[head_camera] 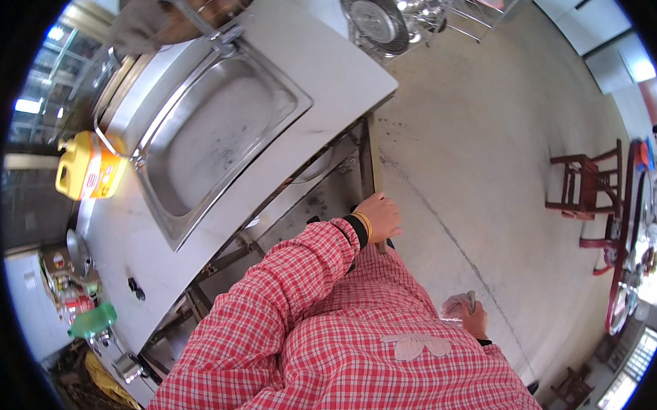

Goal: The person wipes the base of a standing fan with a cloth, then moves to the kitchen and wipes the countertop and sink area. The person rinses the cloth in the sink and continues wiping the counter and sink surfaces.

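My left hand [379,218], wearing yellow bangles and a black cuff, is curled over a narrow wooden strip [375,164]. The strip runs from beneath the countertop's corner to just below my fingers; its full shape is hidden. Lower and to the right, my right hand [476,319] grips a crumpled pale cloth [457,306] beside my red checked garment [368,357]. Left of my left hand is the white countertop [334,86], with a stainless steel sink [220,122] set in it. Dark specks lie on the sink's bottom, under a metal faucet [222,42].
A yellow jug [91,166] stands behind the sink. A green plastic bottle [93,321] is at the counter's far left. Wooden chairs [586,180] stand by a long table at right. A metal rack [485,17] and a black-rimmed round object [375,21] are at the top.
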`<state>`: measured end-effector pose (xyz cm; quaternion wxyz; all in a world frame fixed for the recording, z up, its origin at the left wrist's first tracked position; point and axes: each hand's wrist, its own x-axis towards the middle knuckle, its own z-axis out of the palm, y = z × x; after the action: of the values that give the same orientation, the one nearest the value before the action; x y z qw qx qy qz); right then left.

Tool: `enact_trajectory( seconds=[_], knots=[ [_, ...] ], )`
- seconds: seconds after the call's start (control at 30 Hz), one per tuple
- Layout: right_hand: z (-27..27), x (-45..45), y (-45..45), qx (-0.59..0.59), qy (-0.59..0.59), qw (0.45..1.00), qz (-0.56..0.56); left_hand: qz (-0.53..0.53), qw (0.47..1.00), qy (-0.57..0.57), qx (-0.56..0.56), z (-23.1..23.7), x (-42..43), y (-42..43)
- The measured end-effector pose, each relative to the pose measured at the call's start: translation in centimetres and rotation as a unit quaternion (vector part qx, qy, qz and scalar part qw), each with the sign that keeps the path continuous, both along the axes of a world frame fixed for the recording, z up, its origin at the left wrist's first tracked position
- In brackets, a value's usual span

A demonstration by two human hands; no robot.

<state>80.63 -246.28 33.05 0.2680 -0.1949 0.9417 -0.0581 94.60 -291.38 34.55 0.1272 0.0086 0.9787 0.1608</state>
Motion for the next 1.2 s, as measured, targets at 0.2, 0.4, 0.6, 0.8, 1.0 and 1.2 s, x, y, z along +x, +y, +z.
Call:
enact_trajectory(
  seconds=[0.2,0.4,0.6,0.8,1.0,1.2],
  knots=[
    [-0.8,-4.1,-8.7,-0.073,0.009,0.997,0.013,0.077,0.993,-0.008,-0.093,-0.5,7.0,-2.3],
    [0.5,-7.2,-21.2,-0.152,-0.032,0.985,0.076,0.19,0.976,-0.046,-0.093,-0.8,10.6,-5.0],
    [1.0,-5.3,-33.1,-0.315,-0.167,0.921,0.157,0.349,0.931,-0.104,-0.035,-1.3,12.3,-6.0],
    [0.6,-1.5,-45.0,-0.383,-0.2,0.9,0.058,0.431,0.89,-0.142,-0.036,-2.1,13.2,-6.6],
    [-1.0,2.1,-52.7,-0.407,-0.297,0.863,0.049,0.464,0.874,-0.141,-0.036,-3.4,14.7,-6.1],
    [-1.5,12.5,-51.8,-0.357,-0.536,0.751,-0.15,0.542,0.83,-0.133,0.004,-3.3,18.6,-2.6]
  ],
)
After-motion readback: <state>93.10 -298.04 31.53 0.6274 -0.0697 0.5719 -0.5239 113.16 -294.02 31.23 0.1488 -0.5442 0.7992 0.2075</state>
